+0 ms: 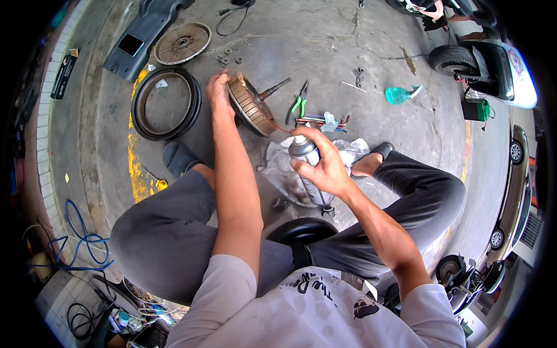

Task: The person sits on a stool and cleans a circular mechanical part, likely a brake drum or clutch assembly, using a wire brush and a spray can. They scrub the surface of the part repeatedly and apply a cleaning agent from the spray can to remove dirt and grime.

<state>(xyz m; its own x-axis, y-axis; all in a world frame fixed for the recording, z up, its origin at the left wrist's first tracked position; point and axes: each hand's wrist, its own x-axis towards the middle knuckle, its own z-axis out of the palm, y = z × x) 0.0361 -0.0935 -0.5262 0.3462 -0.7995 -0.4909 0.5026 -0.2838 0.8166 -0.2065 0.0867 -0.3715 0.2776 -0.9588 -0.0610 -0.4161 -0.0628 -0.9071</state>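
My left hand [219,93] grips the rim of a hub motor stator [250,104], a round part with a ribbed, brownish edge. It is tilted on its side, and its axle [274,89] points away to the right. In my right hand [325,168] is a spray can [304,152], held upright with the index finger on its nozzle. From the nozzle a thin red straw reaches to the stator's lower edge. Whether any spray comes out cannot be made out. Below the can a crumpled white rag [275,165] lies on the floor.
Green-handled pliers [299,107] and several hex keys [342,123] lie beyond the can. A green spray bottle [399,94] is farther right. To the left are a black-edged wheel ring [137,113], a round metal cover [196,49] and a grey panel [125,64] with a phone on it.
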